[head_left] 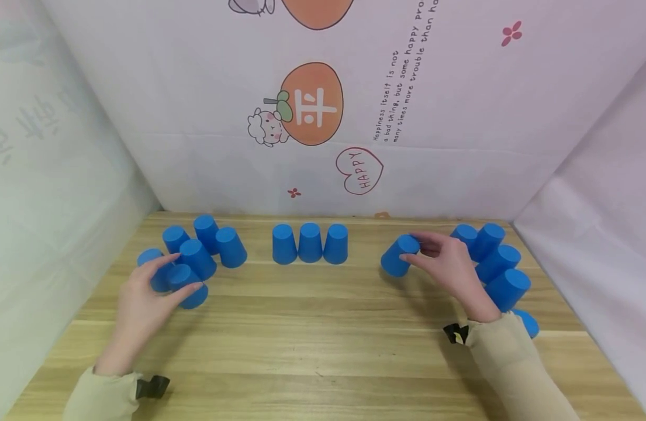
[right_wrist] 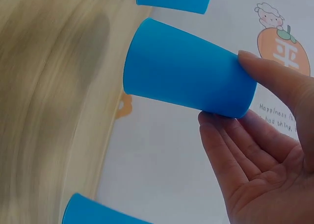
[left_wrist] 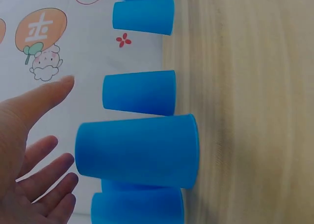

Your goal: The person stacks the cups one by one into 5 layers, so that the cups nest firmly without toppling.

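Note:
My right hand (head_left: 449,266) pinches an upside-down blue cup (head_left: 396,260) near its closed end, thumb on one side and fingers on the other. In the right wrist view this cup (right_wrist: 181,69) is tilted and seems slightly raised off the table. My left hand (head_left: 144,304) reaches over the left group, its thumb and fingers spread about the front blue cup (head_left: 190,292). In the left wrist view the fingertips stand apart from the nearest blue cup (left_wrist: 137,150). Several more inverted cups, including a blue cup (head_left: 232,248), stand beside and behind it.
Three inverted cups stand side by side at the back middle, with a blue cup (head_left: 310,242) at their centre. Several more, such as a blue cup (head_left: 508,290), line the right side, partly behind my right forearm. A printed white cloth (head_left: 212,146) hangs behind the wooden table (head_left: 312,345).

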Available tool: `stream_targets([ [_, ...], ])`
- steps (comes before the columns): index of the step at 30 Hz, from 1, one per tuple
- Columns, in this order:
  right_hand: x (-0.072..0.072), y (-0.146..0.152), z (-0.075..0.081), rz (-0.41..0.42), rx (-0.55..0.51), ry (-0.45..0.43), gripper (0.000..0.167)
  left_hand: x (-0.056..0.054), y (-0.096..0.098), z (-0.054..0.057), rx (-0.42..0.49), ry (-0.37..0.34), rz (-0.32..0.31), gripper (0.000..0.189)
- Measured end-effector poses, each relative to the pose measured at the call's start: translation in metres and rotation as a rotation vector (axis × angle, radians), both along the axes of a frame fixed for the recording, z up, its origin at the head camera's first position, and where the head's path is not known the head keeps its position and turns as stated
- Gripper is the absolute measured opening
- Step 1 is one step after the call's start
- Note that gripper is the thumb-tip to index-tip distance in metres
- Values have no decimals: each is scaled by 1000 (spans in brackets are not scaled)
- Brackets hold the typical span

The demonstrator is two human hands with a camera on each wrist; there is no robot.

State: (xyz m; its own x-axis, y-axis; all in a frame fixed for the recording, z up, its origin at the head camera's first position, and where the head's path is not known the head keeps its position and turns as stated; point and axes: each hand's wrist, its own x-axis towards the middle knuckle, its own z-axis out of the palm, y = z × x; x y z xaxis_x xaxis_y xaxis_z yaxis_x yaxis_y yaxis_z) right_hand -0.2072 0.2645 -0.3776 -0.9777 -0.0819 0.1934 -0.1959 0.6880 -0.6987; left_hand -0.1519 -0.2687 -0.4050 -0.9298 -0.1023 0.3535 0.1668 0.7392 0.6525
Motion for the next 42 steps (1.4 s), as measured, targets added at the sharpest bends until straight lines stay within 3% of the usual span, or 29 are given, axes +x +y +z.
stream_targets([
  [11,-26,-25,-3,16,-27,17,58,6,-8,-10,37,-14,12,67],
  [17,-43,-35,-10,38,-31,39,54,3,-12,-13,102,-74,17,66],
  [22,-53,-43,-15,48,-16,8,55,-1,-14,-16,115,-94,11,64],
  [30,-62,-56,-18,64,-22,-40,57,-3,-16,-16,102,-134,14,68],
  [42,-69,-64,-26,94,-21,-38,55,-3,-18,-16,90,-152,22,69],
])
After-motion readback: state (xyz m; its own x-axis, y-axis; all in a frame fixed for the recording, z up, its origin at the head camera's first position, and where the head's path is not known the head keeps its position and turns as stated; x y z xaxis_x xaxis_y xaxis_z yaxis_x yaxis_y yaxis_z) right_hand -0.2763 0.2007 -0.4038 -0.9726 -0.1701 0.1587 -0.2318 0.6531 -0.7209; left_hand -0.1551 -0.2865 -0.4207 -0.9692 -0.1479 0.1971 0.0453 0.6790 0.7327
